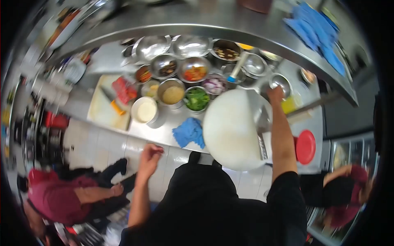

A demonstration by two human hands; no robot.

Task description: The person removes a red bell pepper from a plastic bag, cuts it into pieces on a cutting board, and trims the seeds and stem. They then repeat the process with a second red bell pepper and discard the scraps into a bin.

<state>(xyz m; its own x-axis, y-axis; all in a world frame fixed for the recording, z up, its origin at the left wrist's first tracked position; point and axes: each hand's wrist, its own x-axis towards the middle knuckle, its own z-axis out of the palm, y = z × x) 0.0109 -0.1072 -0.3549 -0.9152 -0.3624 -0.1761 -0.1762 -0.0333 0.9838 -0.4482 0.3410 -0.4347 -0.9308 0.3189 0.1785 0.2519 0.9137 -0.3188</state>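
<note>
My right hand [276,93] reaches forward over the steel counter, touching a small steel bowl [280,81] beyond the large round white board [230,129]; blur hides whether the fingers close on it. My left hand [150,155] hangs off the counter's near edge, fingers loosely curled with nothing seen in it, nearest a crumpled blue cloth [188,133]. Several steel bowls hold ingredients: green vegetables [197,99], sliced red onion [214,85], a tan paste [172,94], a white sauce [145,111].
A cutting board [102,112] with an orange-handled knife [113,102] lies at left. A red lid [305,146] sits right of the white board. Blue cloths [316,28] lie on the upper shelf. One person crouches at lower left [61,197], another stands at right [344,192].
</note>
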